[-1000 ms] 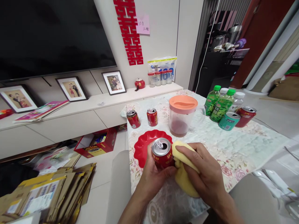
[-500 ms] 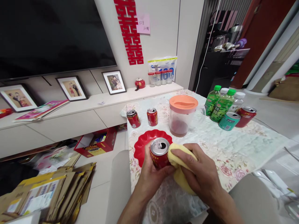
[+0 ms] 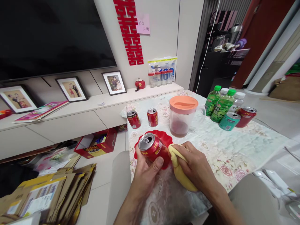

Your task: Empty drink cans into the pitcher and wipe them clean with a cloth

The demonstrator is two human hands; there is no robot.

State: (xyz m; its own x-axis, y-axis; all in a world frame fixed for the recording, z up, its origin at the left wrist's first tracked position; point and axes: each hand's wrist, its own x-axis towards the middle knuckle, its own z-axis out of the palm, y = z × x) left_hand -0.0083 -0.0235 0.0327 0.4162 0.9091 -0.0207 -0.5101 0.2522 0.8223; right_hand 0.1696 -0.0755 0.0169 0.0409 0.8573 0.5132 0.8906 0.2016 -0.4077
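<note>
While the left hand [image 3: 146, 173] has its grip around a tilted red can [image 3: 154, 150] over the red plate [image 3: 164, 136], the right hand [image 3: 197, 161] grips a yellow cloth [image 3: 181, 176] at the can's right end.

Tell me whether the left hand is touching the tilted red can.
Touching. The head view shows the left hand around the tilted red can, its thumb lying across the can's side.

A dark television [image 3: 51, 34] hangs above a long, pale cabinet [image 3: 77, 118].
</note>
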